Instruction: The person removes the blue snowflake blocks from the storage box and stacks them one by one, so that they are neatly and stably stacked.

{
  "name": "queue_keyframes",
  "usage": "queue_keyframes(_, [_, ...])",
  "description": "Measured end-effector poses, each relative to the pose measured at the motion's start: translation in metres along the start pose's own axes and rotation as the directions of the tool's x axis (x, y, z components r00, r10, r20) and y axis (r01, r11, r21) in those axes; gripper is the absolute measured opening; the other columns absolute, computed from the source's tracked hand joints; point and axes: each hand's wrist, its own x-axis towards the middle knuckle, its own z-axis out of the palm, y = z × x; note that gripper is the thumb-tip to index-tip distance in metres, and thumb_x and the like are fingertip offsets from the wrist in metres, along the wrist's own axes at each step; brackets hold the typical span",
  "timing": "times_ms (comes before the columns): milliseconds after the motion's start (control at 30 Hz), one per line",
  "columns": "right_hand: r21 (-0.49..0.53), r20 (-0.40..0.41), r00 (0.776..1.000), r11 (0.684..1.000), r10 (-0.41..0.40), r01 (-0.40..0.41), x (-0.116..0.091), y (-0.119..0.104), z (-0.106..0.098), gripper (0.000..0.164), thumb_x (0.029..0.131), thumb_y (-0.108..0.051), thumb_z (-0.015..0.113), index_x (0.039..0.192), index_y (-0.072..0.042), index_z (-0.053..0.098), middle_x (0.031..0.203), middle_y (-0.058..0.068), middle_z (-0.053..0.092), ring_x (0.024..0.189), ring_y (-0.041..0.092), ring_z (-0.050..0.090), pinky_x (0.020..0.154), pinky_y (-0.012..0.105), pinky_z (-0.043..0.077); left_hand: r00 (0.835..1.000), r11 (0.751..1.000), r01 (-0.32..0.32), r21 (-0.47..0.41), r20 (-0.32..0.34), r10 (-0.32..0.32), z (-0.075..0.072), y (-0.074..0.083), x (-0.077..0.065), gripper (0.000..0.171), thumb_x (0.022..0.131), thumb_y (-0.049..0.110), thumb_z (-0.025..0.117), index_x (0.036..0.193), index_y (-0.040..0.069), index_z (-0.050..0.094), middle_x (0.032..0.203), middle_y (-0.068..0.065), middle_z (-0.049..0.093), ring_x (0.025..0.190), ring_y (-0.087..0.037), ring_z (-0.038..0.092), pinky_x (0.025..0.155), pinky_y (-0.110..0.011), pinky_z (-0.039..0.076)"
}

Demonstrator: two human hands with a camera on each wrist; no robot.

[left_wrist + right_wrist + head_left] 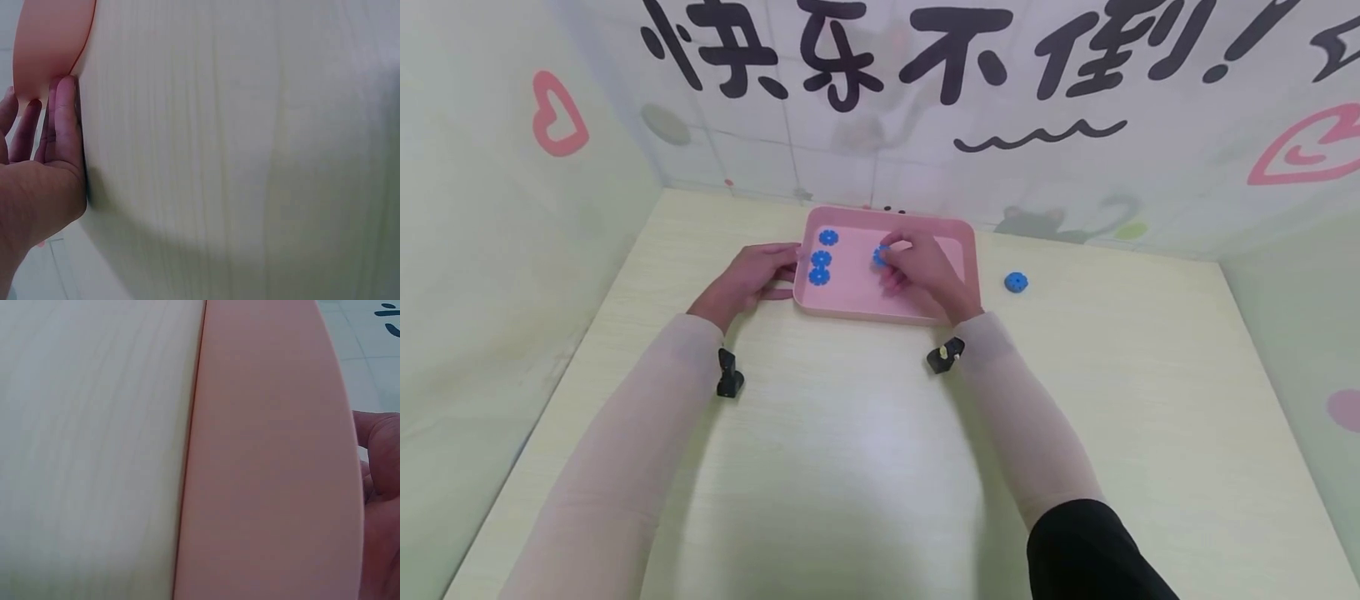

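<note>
A pink tray point(880, 315) lies on the table near the back wall. At its left end, my left hand point(752, 279) touches the outer wall and rim with fairly straight fingers, also seen as the left hand point(53, 137) against the tray wall point(50, 44) in the left wrist view. Over the tray's middle, my right hand point(921, 267) pinches a blue flower-shaped disc point(878, 256) between thumb and fingertips. In the right wrist view the tray's front wall point(269, 450) hides most of the right hand point(381, 487).
Inside the tray's left part sit several blue flower-shaped discs, among them a rear disc point(828, 237) and a front disc point(818, 276). Another blue piece point(1017, 282), thicker-looking, lies on the table point(865, 433) right of the tray. A printed wall point(917, 158) stands behind.
</note>
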Motion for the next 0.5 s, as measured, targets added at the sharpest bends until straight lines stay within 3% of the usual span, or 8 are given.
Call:
queue_keyframes(267, [-0.007,-0.038,0.999,1.000,0.011,-0.012,-0.012,0.006,-0.016,0.016,0.097,-0.020,0.061,0.110,-0.010,0.063,0.083,0.018,0.067,0.063,0.025,0.066,0.063,0.035,0.061,0.999,1.000,-0.023,-0.015,-0.025,0.022,-0.005,-0.016,0.023,0.049,0.097,0.041,0.058,0.142,0.024,0.052,0.115,-0.007,0.061,0.100,-0.017,0.063,0.080,-0.031,0.059])
queue_keyframes(500, [0.041,-0.103,0.995,0.999,-0.017,0.021,-0.021,0.016,-0.028,0.018,0.097,-0.018,0.062,0.111,-0.008,0.062,0.079,0.018,0.065,0.057,0.020,0.064,0.058,0.033,0.060,0.999,0.999,-0.034,-0.020,-0.028,0.034,-0.006,-0.020,0.026,0.049,0.096,0.043,0.060,0.141,0.024,0.054,0.114,-0.007,0.062,0.099,-0.017,0.064,0.079,-0.032,0.059])
